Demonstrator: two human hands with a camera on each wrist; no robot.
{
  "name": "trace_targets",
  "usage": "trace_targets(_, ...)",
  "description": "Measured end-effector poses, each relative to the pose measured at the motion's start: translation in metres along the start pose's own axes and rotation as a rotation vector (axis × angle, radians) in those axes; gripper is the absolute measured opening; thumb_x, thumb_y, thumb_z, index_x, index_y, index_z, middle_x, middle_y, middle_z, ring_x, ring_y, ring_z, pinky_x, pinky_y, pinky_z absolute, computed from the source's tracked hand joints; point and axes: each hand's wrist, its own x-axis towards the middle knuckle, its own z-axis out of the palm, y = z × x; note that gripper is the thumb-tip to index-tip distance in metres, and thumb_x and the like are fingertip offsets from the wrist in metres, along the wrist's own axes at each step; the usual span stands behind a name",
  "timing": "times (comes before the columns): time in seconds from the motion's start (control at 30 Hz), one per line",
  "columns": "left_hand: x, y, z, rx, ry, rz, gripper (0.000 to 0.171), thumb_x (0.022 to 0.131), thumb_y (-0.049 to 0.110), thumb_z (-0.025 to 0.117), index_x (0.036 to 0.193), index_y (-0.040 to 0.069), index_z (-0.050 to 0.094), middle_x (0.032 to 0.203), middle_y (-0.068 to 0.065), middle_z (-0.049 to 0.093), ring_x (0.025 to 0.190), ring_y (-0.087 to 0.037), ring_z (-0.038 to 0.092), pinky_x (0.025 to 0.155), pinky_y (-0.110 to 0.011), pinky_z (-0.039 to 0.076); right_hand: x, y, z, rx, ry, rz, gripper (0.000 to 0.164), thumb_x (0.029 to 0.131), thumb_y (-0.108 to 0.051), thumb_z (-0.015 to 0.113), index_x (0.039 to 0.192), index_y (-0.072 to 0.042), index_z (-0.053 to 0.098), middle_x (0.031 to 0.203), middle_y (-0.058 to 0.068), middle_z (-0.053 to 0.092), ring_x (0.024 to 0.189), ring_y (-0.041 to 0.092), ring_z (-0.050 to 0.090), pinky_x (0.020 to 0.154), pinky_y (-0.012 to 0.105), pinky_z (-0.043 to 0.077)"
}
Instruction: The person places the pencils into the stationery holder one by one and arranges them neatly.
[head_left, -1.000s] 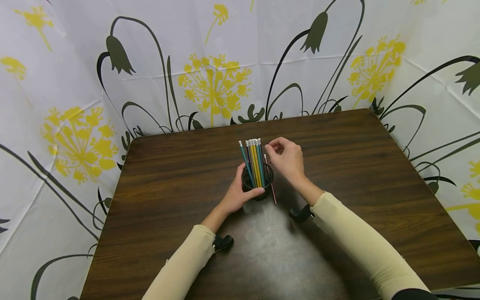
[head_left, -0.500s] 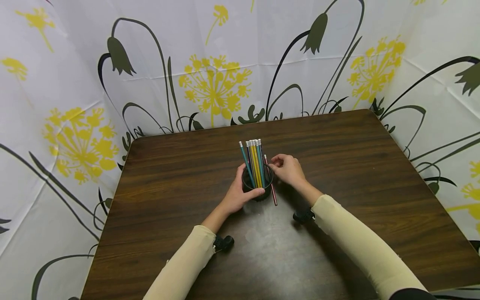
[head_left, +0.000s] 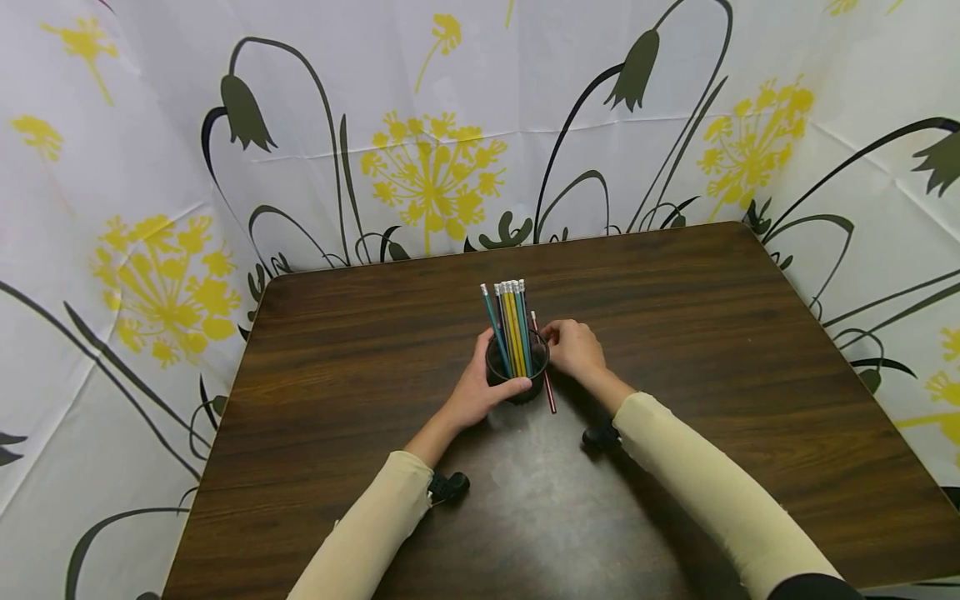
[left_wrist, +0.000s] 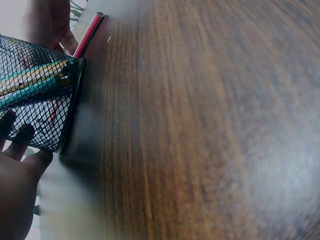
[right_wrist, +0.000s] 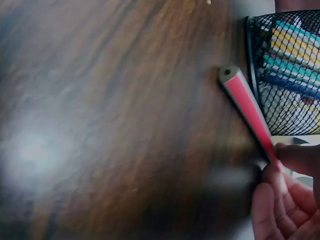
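Note:
A black mesh pencil cup [head_left: 536,388] stands on the table, holding a bundle of teal, yellow and dark pencils [head_left: 513,325] with their white eraser ends up. My left hand [head_left: 472,393] grips the cup from the left, thumb across its near side; fingertips show by the mesh wall [left_wrist: 47,122] in the left wrist view. Right of the cup is a red pencil [head_left: 551,397], its flat unsharpened end [right_wrist: 231,73] towards me and close over the table. My right hand [head_left: 576,348] pinches this pencil between thumb and fingers, farther along its length.
The dark wood-grain table [head_left: 360,358] spreads out around the cup on all sides. Behind it hangs a white curtain [head_left: 480,75] with yellow and green flowers. A black wrist camera [head_left: 450,487] sits on the left wrist, another [head_left: 598,437] on the right.
My right hand has come down from above the red pencil's eraser end to its side and now pinches it lower. The left hand keeps its grip on the cup.

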Motion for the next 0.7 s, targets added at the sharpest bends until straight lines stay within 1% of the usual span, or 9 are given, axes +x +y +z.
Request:
trace_targets(0.13,0.004,-0.019,0.002,0.012,0.025,-0.003,0.09,0.086,0.024,0.077,0.153,0.028,0.017,0.145,-0.008,0.042,0.125,-0.025,0.047,0.106,-0.048,0.035,0.0,-0.005,-0.003,-0.081,0.003,0.036,0.015,0.083,-0.022,0.07,0.095,-0.014,0.075,0.081,0.001,0.066,0.076,0.023,0.062,0.064,0.042,0.049)
trace_targets(0.2,0.004,-0.022,0.002,0.02,0.036,-0.008,0.09,0.085,0.027,0.078,0.152,0.031,0.018,0.144,-0.005,0.043,0.124,-0.023,0.048,0.105,-0.048,0.035,0.0,-0.006,-0.005,-0.117,0.006,0.05,0.016,0.082,-0.024,0.071,0.094,-0.015,0.075,0.086,0.003,0.069,0.082,0.027,0.064,0.068,0.045,0.051)
trace_targets(0.3,0.004,-0.023,0.002,0.028,0.046,-0.009,0.09,0.085,0.03,0.078,0.152,0.031,0.019,0.143,-0.004,0.043,0.124,-0.022,0.047,0.106,-0.049,0.034,0.0,-0.008,-0.008,-0.15,0.008,0.07,0.02,0.079,-0.029,0.073,0.092,-0.014,0.074,0.092,0.006,0.071,0.088,0.032,0.066,0.073,0.049,0.051)
trace_targets(0.43,0.004,-0.022,0.002,0.027,0.039,-0.009,0.09,0.085,0.03,0.078,0.152,0.03,0.018,0.144,-0.005,0.042,0.126,-0.023,0.046,0.107,-0.05,0.033,0.001,-0.007,-0.013,-0.167,-0.008,0.085,0.022,0.078,-0.033,0.075,0.089,-0.014,0.072,0.093,0.007,0.07,0.088,0.032,0.064,0.075,0.049,0.05)
trace_targets(0.53,0.004,-0.022,0.001,0.023,0.029,-0.006,0.089,0.086,0.028,0.077,0.153,0.03,0.018,0.145,-0.007,0.041,0.126,-0.025,0.045,0.107,-0.05,0.033,0.002,-0.006,-0.015,-0.158,-0.027,0.092,0.021,0.077,-0.033,0.074,0.088,-0.015,0.071,0.091,0.006,0.069,0.086,0.03,0.063,0.075,0.048,0.05)
trace_targets(0.57,0.004,-0.021,0.001,0.022,0.02,-0.014,0.089,0.087,0.026,0.076,0.153,0.028,0.017,0.146,-0.009,0.04,0.127,-0.027,0.044,0.107,-0.051,0.032,0.002,-0.005,-0.016,-0.152,-0.033,0.097,0.02,0.078,-0.033,0.074,0.088,-0.015,0.072,0.091,0.006,0.069,0.086,0.029,0.063,0.075,0.048,0.049)
trace_targets(0.6,0.003,-0.015,0.0,0.023,0.013,-0.019,0.089,0.087,0.025,0.076,0.154,0.026,0.016,0.146,-0.011,0.039,0.127,-0.028,0.044,0.107,-0.052,0.032,0.003,-0.005,-0.017,-0.145,-0.037,0.102,0.019,0.078,-0.032,0.073,0.088,-0.016,0.072,0.091,0.006,0.069,0.086,0.029,0.062,0.075,0.048,0.049)
trace_targets(0.7,0.003,-0.016,0.0,0.032,0.012,-0.025,0.089,0.088,0.027,0.075,0.154,0.026,0.015,0.148,-0.011,0.038,0.129,-0.029,0.042,0.108,-0.052,0.03,0.003,-0.004,-0.022,-0.108,-0.058,0.128,0.016,0.081,-0.029,0.072,0.091,-0.016,0.073,0.092,0.005,0.07,0.084,0.027,0.062,0.071,0.045,0.049)
